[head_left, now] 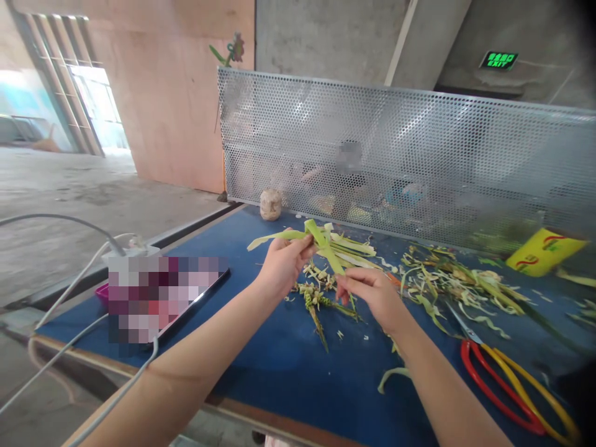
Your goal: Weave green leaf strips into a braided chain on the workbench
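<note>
My left hand [289, 259] pinches a bundle of pale green leaf strips [319, 239], folded or crossed over one another, above the blue table. Lower on the same bundle, my right hand [365, 292] grips the end of one strip between thumb and fingers. Below the hands lies a small woven green leaf piece [316, 299] with thin stalks sticking out. Scissors [472, 338] with one red and one yellow handle rest to the right of my right hand.
A pile of leaf scraps [447, 279] lies at the right, with a yellow packet [542, 251] behind it. A phone [195, 304] with cables stands at the left. Perforated metal panel [395, 155] borders the far table edge, near a pale jar-like object [270, 205].
</note>
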Available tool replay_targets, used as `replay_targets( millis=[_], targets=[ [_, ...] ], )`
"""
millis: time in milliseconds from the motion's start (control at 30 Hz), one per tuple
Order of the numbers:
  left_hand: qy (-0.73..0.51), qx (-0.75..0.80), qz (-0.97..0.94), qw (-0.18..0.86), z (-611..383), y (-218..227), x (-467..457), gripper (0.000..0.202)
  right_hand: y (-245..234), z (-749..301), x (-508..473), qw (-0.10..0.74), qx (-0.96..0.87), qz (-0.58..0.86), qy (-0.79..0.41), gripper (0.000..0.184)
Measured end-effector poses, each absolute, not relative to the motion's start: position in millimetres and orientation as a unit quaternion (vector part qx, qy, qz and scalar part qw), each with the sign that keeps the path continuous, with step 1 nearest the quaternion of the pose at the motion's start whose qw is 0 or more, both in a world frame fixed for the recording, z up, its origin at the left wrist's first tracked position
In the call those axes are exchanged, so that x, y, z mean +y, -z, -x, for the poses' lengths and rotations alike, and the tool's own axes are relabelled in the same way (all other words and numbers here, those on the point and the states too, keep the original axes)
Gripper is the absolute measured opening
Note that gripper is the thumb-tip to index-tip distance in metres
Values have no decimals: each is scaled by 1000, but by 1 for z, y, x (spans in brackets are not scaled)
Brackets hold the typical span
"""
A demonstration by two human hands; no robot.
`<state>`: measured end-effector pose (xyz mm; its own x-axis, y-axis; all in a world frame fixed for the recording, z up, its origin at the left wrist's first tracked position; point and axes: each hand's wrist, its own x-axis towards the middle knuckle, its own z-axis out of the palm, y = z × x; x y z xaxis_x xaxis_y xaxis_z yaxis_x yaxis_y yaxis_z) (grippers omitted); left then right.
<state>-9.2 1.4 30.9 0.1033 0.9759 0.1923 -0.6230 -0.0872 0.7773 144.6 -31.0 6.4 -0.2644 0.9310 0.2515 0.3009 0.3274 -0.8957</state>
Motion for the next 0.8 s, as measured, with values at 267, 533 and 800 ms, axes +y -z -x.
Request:
replay_targets(
  millis=[267, 533, 800],
  targets=[
    [-703, 230, -349, 575, 24, -39, 19, 14, -12, -159, -32, 406, -633, 421, -507, 32],
    [-678, 247, -369, 585, 14, -36, 9, 46, -15, -165, -31, 317, -710, 529, -341, 25],
    [-599, 300, -523, 527, 3, -28, -7, 62, -7, -135, -31, 417, -727, 450, -308, 21]
  ],
)
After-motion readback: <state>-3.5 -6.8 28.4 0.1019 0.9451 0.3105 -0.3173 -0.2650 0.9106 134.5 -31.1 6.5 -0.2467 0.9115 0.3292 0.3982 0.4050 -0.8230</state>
